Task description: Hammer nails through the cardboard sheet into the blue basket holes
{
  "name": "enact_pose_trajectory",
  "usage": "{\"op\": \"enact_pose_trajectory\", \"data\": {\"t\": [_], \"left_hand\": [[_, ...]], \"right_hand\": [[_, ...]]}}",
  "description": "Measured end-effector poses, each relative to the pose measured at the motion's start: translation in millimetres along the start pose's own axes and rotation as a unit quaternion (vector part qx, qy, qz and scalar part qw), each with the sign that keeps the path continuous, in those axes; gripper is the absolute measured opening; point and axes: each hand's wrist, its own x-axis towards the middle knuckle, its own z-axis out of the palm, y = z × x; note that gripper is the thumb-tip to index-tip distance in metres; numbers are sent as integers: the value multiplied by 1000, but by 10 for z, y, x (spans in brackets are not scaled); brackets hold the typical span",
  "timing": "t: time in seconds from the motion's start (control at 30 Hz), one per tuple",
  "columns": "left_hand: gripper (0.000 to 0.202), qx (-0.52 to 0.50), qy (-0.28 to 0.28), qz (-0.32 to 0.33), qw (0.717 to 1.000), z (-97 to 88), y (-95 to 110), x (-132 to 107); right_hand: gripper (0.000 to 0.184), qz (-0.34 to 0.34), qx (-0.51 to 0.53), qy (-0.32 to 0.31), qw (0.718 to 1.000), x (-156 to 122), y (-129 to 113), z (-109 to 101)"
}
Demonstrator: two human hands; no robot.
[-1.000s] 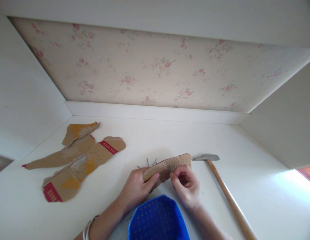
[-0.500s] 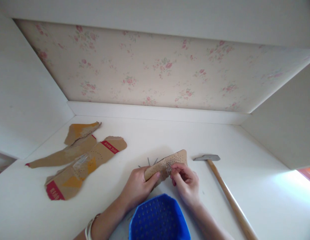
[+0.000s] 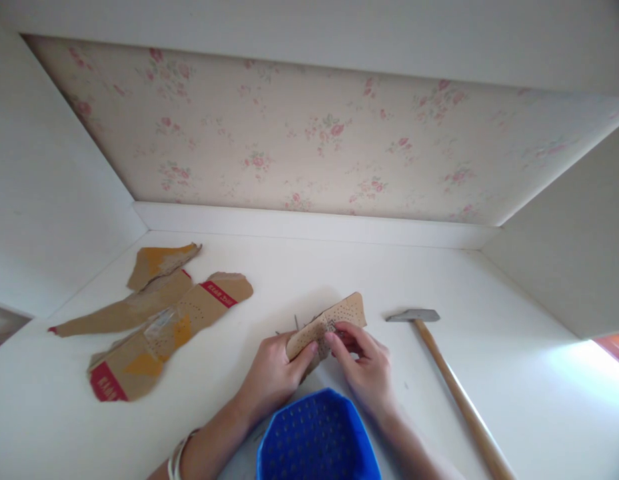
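My left hand (image 3: 275,373) is closed round the lower left end of a brown cardboard piece (image 3: 348,310) dotted with small holes, its thumb on the near face. The piece is held tilted above the table and bends at the middle. My right hand (image 3: 362,360) brings thumb and forefinger together at the middle of that face. What sits between these fingertips, if anything, is too small to make out. Just behind the cardboard, thin grey nails (image 3: 296,323) show in part. In front of both hands stands a blue plastic basket (image 3: 316,443) with a perforated bottom.
A hammer (image 3: 452,380) with a wooden handle lies on the white table (image 3: 529,373) at the right. Torn cardboard pieces (image 3: 134,307) and a taped, sole-shaped cardboard cutout (image 3: 139,363) lie at the left. White side panels and a flowered back wall (image 3: 309,140) enclose the table.
My right hand has moved slightly left along the cardboard. The cardboard's far end has shifted a little up and left, and the piece looks more bent. My left hand keeps its hold.
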Motion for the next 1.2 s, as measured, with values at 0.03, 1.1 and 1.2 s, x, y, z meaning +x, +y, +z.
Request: {"op": "enact_pose_trajectory", "data": {"t": [0.03, 1.1, 1.2], "left_hand": [[27, 6, 1, 2, 1000, 1, -1, -1], [34, -131, -49, -39, 989, -26, 40, -2], [35, -115, -58, -44, 991, -37, 57, -7]], "right_hand": [[19, 2, -3, 11, 1000, 1, 14, 11], [15, -187, -15, -8, 982, 66, 44, -109], [11, -182, 3, -2, 983, 78, 59, -114]]}}
